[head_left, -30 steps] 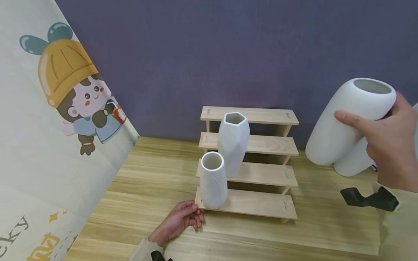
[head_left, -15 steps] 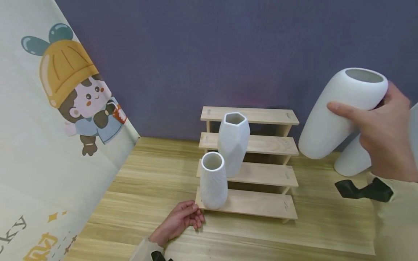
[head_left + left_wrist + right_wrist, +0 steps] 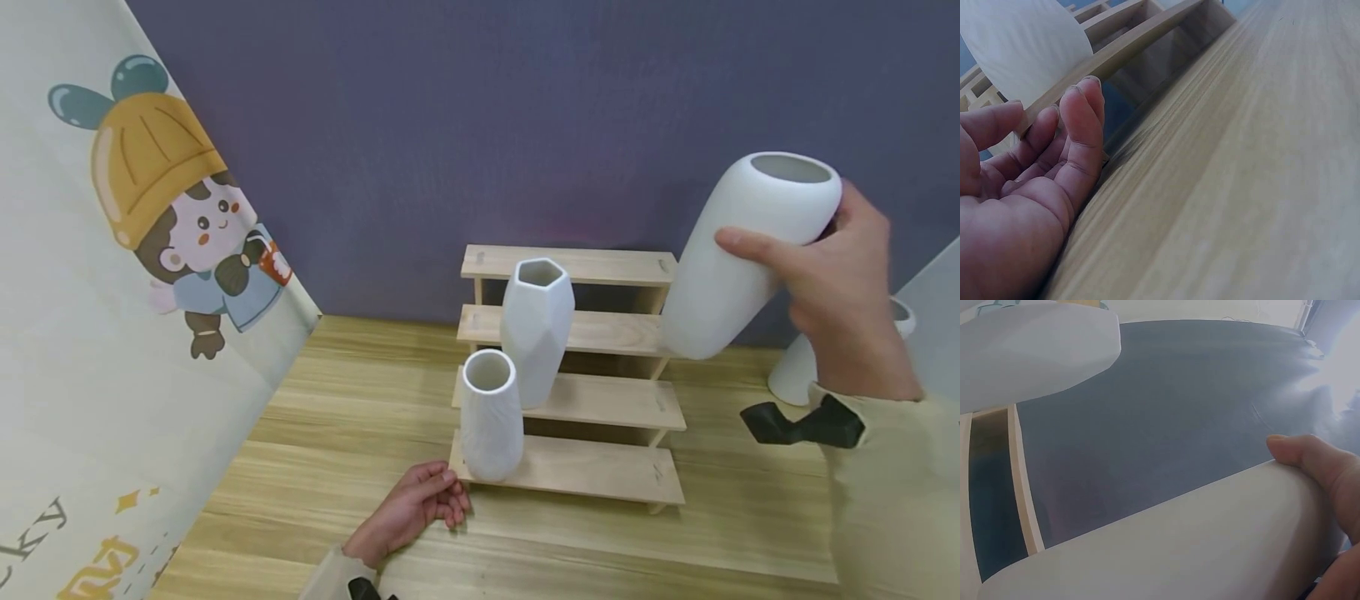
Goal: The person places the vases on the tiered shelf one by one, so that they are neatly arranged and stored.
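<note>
**A tilted smooth vase [image 3: 738, 267] in my right hand [image 3: 843, 275], my left hand [image 3: 412, 504] at the corner of the stand [image 3: 577, 264]**

I hold the smooth vase in the air near its mouth, my right thumb across the near side and the rest of the hand round the far side, where I can't see all my fingers. It leans, mouth up to the right and base down to the left. In the head view its base overlaps the right ends of the upper boards; whether it touches them I cannot tell.

My left hand rests low on the worktop [image 3: 337, 417], thumb and forefinger pinching the front left corner of the lowest board [image 3: 592, 467]. I judge that a good place for it: a light pinch should check any slide if the stand gets knocked.

To carry this well, I should lift the base clear of the board edges before going further left, then turn my wrist until the vase is upright, since a leaning base would land on its rim. The sides look smooth, so a firm, even grip matters more than speed. I'd give a wide berth to the faceted vase [image 3: 536, 342] on the second board up and the textured vase [image 3: 491, 425] on the lowest. Another white vase [image 3: 793, 373] sits behind my right wrist, partly hidden, so no swinging back.
</note>
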`<move>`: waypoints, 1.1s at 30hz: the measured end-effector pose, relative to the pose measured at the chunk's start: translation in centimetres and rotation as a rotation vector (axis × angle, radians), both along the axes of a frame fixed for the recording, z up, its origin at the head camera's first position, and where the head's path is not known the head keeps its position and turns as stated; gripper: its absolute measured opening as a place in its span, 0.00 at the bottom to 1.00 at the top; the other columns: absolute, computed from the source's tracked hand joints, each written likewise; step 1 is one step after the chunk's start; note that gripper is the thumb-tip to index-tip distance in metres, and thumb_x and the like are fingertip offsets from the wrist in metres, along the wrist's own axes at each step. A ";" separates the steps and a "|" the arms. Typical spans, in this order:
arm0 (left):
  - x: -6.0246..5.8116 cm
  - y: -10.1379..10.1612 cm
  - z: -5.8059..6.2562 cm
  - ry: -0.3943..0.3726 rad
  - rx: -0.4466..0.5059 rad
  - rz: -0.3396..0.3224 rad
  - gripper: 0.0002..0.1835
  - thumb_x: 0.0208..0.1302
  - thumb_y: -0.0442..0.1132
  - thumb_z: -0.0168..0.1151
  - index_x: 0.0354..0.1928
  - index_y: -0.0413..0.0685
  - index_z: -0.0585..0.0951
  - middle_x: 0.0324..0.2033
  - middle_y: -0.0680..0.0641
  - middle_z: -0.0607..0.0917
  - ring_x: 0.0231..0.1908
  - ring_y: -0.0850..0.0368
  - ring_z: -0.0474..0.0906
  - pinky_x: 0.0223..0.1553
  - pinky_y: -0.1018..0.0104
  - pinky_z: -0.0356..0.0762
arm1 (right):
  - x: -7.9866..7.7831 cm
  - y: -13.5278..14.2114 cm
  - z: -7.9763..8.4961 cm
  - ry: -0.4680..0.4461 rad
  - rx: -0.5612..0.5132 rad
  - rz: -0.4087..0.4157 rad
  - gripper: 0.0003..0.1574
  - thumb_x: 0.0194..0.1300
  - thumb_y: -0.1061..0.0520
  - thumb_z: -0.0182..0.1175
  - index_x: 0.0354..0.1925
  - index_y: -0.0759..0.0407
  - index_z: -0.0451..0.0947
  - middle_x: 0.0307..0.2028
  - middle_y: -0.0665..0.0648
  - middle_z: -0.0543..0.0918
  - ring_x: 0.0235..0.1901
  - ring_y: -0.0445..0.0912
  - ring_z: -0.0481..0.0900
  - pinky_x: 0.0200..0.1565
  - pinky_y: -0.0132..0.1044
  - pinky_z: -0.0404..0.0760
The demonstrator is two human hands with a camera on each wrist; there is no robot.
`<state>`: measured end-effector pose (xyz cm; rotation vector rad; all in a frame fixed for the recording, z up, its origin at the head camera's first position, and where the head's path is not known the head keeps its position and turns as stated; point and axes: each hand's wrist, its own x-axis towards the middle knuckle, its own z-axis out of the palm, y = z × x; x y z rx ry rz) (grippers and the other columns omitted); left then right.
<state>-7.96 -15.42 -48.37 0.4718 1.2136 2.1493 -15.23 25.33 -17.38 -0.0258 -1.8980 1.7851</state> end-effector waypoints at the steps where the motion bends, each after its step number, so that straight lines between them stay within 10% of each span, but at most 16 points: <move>1: 0.0 0.0 0.0 0.000 -0.001 0.001 0.14 0.80 0.35 0.39 0.41 0.46 0.77 0.36 0.52 0.88 0.33 0.64 0.85 0.35 0.74 0.83 | 0.0 -0.1 0.0 -0.003 0.006 0.000 0.41 0.40 0.73 0.78 0.52 0.51 0.78 0.42 0.47 0.81 0.41 0.41 0.77 0.33 0.24 0.75; 14: 0.2 -1.1 0.0 0.009 -0.007 -0.008 0.14 0.80 0.35 0.39 0.41 0.46 0.76 0.36 0.52 0.88 0.34 0.64 0.85 0.35 0.75 0.83 | 0.2 -2.5 -0.3 -0.112 0.239 -0.071 0.41 0.47 0.62 0.79 0.58 0.44 0.74 0.45 0.41 0.78 0.43 0.40 0.75 0.36 0.28 0.75; 33: 1.7 -4.5 -0.5 0.010 -0.025 -0.078 0.14 0.80 0.35 0.39 0.41 0.45 0.76 0.36 0.52 0.88 0.33 0.64 0.85 0.35 0.74 0.83 | 3.8 -7.3 -1.5 -0.028 0.053 0.003 0.42 0.42 0.66 0.80 0.56 0.51 0.76 0.45 0.47 0.80 0.43 0.43 0.77 0.37 0.30 0.77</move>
